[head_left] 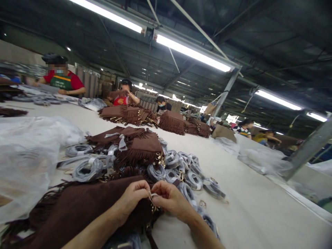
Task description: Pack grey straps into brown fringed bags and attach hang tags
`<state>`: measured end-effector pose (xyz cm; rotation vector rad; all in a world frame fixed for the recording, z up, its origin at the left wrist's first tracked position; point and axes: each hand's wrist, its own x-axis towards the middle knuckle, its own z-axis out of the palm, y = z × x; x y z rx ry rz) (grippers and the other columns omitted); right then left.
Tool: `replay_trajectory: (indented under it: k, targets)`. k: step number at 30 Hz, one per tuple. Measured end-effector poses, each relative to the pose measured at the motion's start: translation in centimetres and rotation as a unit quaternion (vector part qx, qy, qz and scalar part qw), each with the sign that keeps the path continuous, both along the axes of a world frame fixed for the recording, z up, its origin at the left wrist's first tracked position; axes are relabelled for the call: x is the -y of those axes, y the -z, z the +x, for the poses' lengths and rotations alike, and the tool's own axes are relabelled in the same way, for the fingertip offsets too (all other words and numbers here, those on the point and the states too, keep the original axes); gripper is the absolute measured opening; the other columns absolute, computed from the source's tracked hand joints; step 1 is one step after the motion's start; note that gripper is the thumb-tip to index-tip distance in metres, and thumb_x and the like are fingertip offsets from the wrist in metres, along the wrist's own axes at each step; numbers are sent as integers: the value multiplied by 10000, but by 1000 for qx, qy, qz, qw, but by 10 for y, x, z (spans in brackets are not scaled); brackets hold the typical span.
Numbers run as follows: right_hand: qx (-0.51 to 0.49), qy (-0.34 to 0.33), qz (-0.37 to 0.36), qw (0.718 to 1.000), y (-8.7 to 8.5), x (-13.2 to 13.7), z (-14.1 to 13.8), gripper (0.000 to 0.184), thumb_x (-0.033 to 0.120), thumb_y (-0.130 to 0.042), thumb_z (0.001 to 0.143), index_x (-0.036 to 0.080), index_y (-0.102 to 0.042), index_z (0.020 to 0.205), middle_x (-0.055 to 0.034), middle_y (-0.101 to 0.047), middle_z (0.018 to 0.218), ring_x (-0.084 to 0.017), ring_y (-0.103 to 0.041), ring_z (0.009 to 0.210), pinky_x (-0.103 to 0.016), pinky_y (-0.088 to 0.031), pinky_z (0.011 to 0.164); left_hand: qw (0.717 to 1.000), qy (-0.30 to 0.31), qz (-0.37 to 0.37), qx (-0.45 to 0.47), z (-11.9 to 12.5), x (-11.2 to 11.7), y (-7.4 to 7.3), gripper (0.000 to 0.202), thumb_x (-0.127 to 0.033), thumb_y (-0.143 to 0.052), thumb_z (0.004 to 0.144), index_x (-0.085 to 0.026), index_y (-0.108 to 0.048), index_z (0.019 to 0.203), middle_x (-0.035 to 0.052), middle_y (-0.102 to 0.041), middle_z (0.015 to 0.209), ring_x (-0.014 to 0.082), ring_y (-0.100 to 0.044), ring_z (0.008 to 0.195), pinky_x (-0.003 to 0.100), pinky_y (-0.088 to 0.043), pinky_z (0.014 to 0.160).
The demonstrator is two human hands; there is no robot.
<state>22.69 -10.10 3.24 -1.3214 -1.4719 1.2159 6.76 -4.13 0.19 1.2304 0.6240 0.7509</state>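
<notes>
A brown fringed bag (77, 207) lies in front of me on the long pale table (246, 207). My left hand (132, 200) is closed on the bag's upper edge. My right hand (169, 199) pinches a small gold metal clasp (153, 206) at that same edge, fingertips of both hands nearly touching. Just beyond my hands lie several coiled straps wrapped in clear plastic (186, 176).
A pile of brown fringed bags (137, 145) sits behind the straps. Crumpled clear plastic bags (28, 155) fill the left. More bag stacks (171, 121) and several seated people (62, 81) line the far side. A metal post (308, 148) stands at the right.
</notes>
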Motion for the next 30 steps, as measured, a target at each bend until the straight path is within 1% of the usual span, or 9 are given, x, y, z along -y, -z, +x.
replay_trajectory:
  k: [3, 6, 9, 14, 19, 22, 25, 28, 30]
  targets:
    - [18, -38, 13, 999, -6, 5, 4, 359, 192, -759, 600, 176, -596, 919, 59, -565, 769, -110, -487, 692, -223, -364, 633, 1000, 13, -21, 18, -3, 0, -4, 126, -274, -566, 520, -175, -526, 586, -37, -540, 541, 134, -463, 577, 240, -327, 570]
    - [143, -24, 65, 987, -6, 13, 7, 415, 104, -732, 619, 198, -609, 1004, 38, -596, 873, -150, -517, 809, -252, -387, 724, 998, 17, -38, 41, -3, 1, -4, 119, -261, -585, 541, -177, -531, 605, -40, -548, 557, 130, -470, 587, 242, -341, 585]
    - [256, 18, 118, 959, 0, 20, 8, 305, 43, -687, 650, 202, -610, 899, 21, -582, 882, -172, -533, 858, -269, -392, 766, 994, 27, -69, 85, -3, 0, -4, 113, -235, -600, 553, -178, -519, 608, -31, -583, 584, 128, -488, 603, 248, -375, 622]
    - [297, 7, 175, 939, 11, 28, 8, 195, 29, -645, 695, 206, -592, 758, -19, -578, 996, -190, -545, 983, -282, -399, 874, 982, 63, -120, 135, -4, 0, -7, 144, -225, -614, 564, -190, -495, 638, -2, -656, 640, 149, -543, 641, 270, -414, 673]
    - [345, 10, 166, 924, 11, 31, 8, 199, 23, -560, 681, 213, -524, 726, 8, -568, 842, -166, -545, 833, -264, -395, 740, 980, 79, -121, 137, -6, -1, -6, 169, -216, -636, 605, -193, -473, 645, 21, -695, 702, 170, -607, 715, 271, -414, 709]
    - [241, 63, 107, 962, 13, 28, 11, 154, 99, -574, 700, 217, -484, 742, 62, -500, 634, -126, -487, 613, -238, -347, 585, 979, 88, -125, 131, -8, -2, -5, 173, -231, -658, 582, -180, -507, 650, 56, -722, 788, 197, -649, 759, 299, -432, 755]
    - [-2, 92, -20, 996, 14, 23, 12, 193, 265, -653, 708, 212, -499, 810, 83, -510, 582, -95, -460, 502, -195, -323, 477, 981, 85, -126, 119, -8, -4, -2, 183, -244, -670, 560, -171, -535, 659, 74, -732, 848, 195, -669, 706, 312, -439, 773]
    - [-192, 103, -114, 969, 8, 22, 8, 271, 311, -745, 640, 179, -572, 801, 31, -621, 662, -85, -525, 508, -173, -380, 448, 985, 79, -109, 106, -8, -6, 2, 178, -265, -674, 574, -165, -551, 654, 60, -726, 774, 161, -639, 588, 295, -437, 725]
    - [-270, 86, -132, 950, 4, 24, 3, 274, 263, -763, 620, 141, -644, 835, -28, -686, 774, -97, -615, 622, -179, -478, 560, 986, 69, -111, 105, -7, -7, 5, 197, -279, -687, 567, -160, -551, 645, 49, -720, 742, 130, -595, 513, 271, -428, 666]
